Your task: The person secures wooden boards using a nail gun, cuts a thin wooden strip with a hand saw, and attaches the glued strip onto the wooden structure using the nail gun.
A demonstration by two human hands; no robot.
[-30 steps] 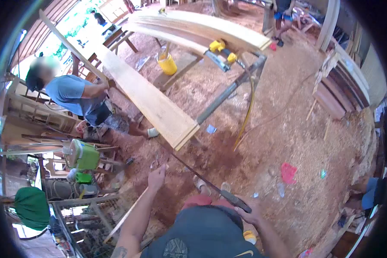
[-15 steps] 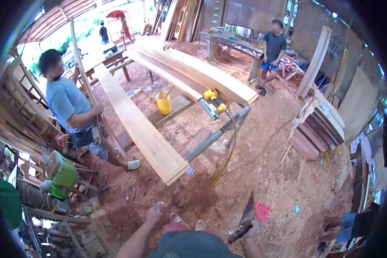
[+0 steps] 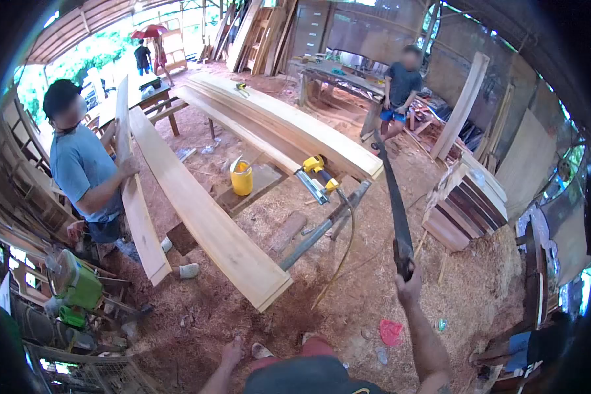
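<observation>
My right hand [image 3: 408, 281] is closed around the dark handle of a handsaw [image 3: 395, 197], raised in front of me with its long blade pointing forward and up. The blade stands right of the long wooden boards, apart from them in the view. Low in front of my body, my left hand [image 3: 232, 352] is small in view, its fingers curled, with nothing visible in them. Nearest to it is the near end of a long pale board [image 3: 207, 223], resting across supports. A yellow nail gun [image 3: 318, 172] with a hose lies by the stacked boards [image 3: 289, 128].
At left a co-worker [image 3: 85, 164] holds another board [image 3: 141, 226]. A yellow bucket [image 3: 241, 178] stands between the boards. Stacked lumber [image 3: 463, 203] is at right, and another person [image 3: 402, 88] is by a workbench [image 3: 341, 75]. Sawdust and a pink scrap [image 3: 391, 332] cover the ground.
My right hand has lifted the handsaw from low beside me to an upright, forward position. My left hand has lowered toward my body. The co-worker's board has swung nearer, beside the long board.
</observation>
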